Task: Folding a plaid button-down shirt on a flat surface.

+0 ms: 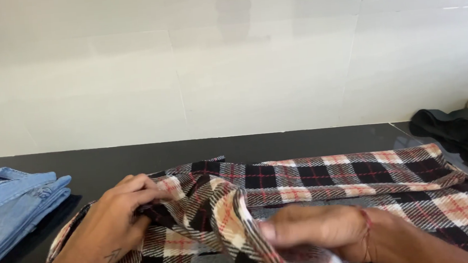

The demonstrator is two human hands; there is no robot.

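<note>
Plaid shirt, soft woven flannel, lying rumpled across black counter. L hand pinching a fold w/ fingers clenched. R hand blurred, fingers flat on the cloth, grip can't tell. Folded denim at left, dark clothes at right.

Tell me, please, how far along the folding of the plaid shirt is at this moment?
Already done: a folded denim shirt lies at the left of the black counter. In hand: the left hand pinches a bunched fold of the plaid shirt, and the blurred right hand presses the cloth. Left: most of the plaid shirt is spread flat, and dark clothes lie unfolded at the right.
</note>
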